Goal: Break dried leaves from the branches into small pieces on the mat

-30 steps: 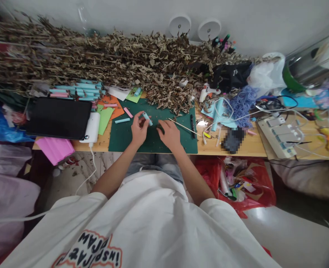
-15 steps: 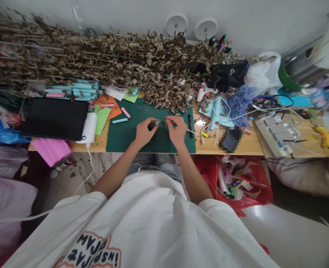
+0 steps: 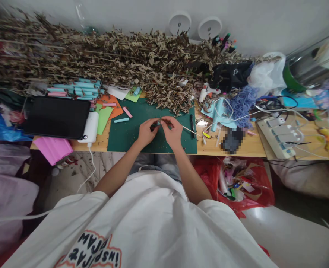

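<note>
My left hand (image 3: 147,133) is closed around a short light blue paper tube (image 3: 158,123), over the green cutting mat (image 3: 130,139). My right hand (image 3: 172,132) meets it at the tube's end, thumb and fingers pinched together; what they pinch is hidden. A thin white stick (image 3: 190,130) sticks out to the right from behind my right hand; I cannot tell whether it is held. Crumbled dried leaves (image 3: 171,98) lie at the mat's back edge. A blue paper roll (image 3: 121,120) and a pink paper roll (image 3: 127,112) rest on the mat's left part.
Dried leafy stalks (image 3: 97,56) line the wall side. Left are stacked blue and pink rolls (image 3: 83,89), a black tablet (image 3: 58,117) and a white power bank (image 3: 90,126). Rightward lie a black pen (image 3: 192,126), glue gun (image 3: 207,91), blue yarn (image 3: 244,106) and power strip (image 3: 276,136).
My right hand has moved left, so its fingertips now meet the left hand at the tube. Earlier a gap separated them, with small brownish bits at the right fingertips. The view has shifted slightly.
</note>
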Tool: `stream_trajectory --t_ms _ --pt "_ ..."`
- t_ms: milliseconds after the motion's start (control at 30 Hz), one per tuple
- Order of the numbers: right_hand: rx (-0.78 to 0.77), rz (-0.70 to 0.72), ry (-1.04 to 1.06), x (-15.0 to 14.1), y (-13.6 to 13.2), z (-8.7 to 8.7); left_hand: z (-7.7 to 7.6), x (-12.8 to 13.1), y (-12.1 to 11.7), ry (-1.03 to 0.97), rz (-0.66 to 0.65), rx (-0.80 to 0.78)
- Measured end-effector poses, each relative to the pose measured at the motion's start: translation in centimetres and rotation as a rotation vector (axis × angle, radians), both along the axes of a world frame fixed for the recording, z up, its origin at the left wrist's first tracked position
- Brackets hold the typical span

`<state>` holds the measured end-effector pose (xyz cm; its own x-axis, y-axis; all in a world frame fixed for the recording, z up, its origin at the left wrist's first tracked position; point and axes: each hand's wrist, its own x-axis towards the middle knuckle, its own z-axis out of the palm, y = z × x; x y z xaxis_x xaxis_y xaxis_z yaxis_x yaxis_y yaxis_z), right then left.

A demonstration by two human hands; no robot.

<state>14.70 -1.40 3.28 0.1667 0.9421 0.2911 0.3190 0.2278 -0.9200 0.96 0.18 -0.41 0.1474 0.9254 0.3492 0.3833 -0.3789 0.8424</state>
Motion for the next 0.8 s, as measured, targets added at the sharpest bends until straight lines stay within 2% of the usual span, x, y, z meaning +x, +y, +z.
stream_trajectory --t_ms 200,400,567,800 --pt "0.091 0.059 -0.286 0.4 -0.3 0.0 0.1 -0.1 0.0 0.011 -0.003 0.024" --pt "0.123 0.096 -0.346 0.4 -0.5 0.0 0.1 -0.1 -0.1 0.004 -0.011 0.057" --pt "0.065 0.154 -0.386 0.9 -0.3 1.0 0.3 -0.1 -0.2 -0.057 -0.031 -0.011" --pt "0.016 0.252 -0.608 1.1 -0.1 2.9 0.2 -0.3 -0.3 -0.067 -0.056 -0.010"
